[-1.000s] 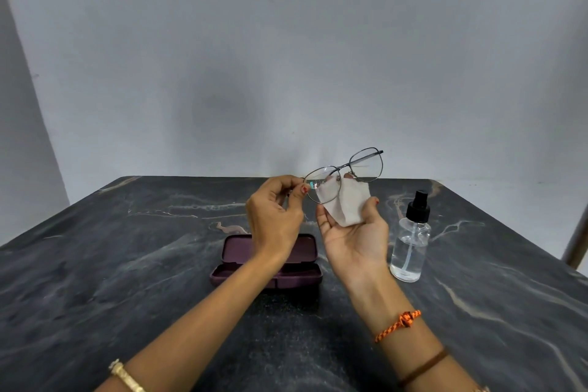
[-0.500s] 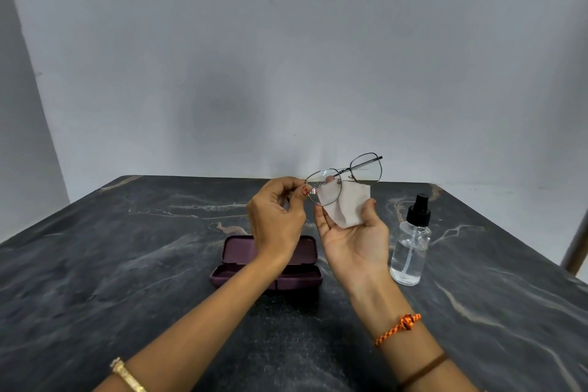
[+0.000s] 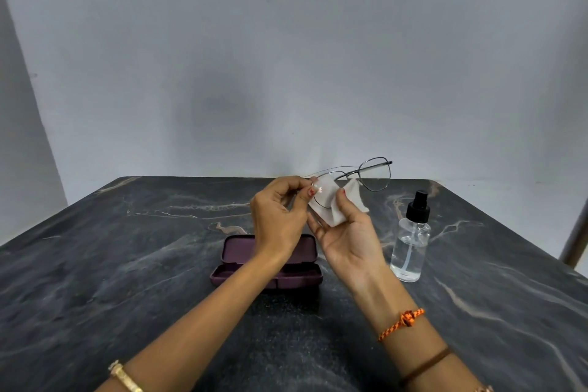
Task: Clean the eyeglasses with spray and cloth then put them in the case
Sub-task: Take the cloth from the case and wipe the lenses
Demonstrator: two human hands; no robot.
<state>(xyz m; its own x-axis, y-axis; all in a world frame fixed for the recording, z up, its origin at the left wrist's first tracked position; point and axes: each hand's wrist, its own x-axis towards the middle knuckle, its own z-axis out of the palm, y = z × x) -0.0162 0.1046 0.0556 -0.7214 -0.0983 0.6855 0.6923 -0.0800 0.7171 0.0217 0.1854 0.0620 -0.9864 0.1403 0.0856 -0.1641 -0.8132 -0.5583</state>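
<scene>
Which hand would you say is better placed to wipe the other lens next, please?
Probably the right hand. It already holds the cloth pinched around one lens of the eyeglasses, so it need only slide across. The left hand is occupied pinching the frame's edge to steady it.

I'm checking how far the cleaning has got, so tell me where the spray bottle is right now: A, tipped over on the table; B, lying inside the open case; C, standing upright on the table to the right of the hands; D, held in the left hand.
C: the spray bottle stands upright on the table, untouched, right of the right hand holding the cloth.
</scene>
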